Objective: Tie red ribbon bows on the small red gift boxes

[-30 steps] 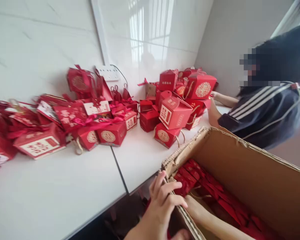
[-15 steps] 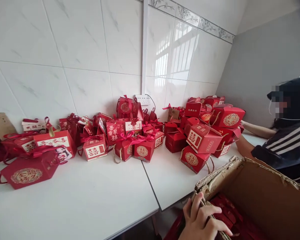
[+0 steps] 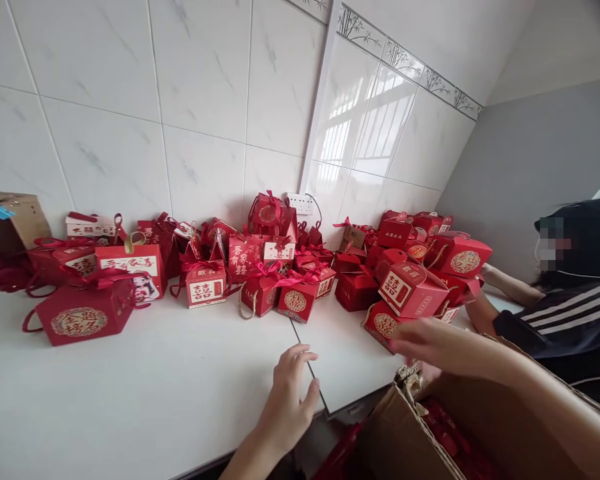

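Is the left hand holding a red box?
No, the left hand is open and holds nothing, with the white table showing behind it.

White tiled wall [image 3: 105, 60], grey wall [image 3: 535, 153], white tabletop [image 3: 155, 393]

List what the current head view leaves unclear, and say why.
Head view, right hand: blurred; whether the fingers hold anything is unclear.
Head view, open carton: much of its inside hidden by the right forearm and cut off by the bottom edge.
Head view, co-worker: fingers mostly hidden behind stacked red gift boxes.
Head view, brown cardboard box: cut off by the left edge.
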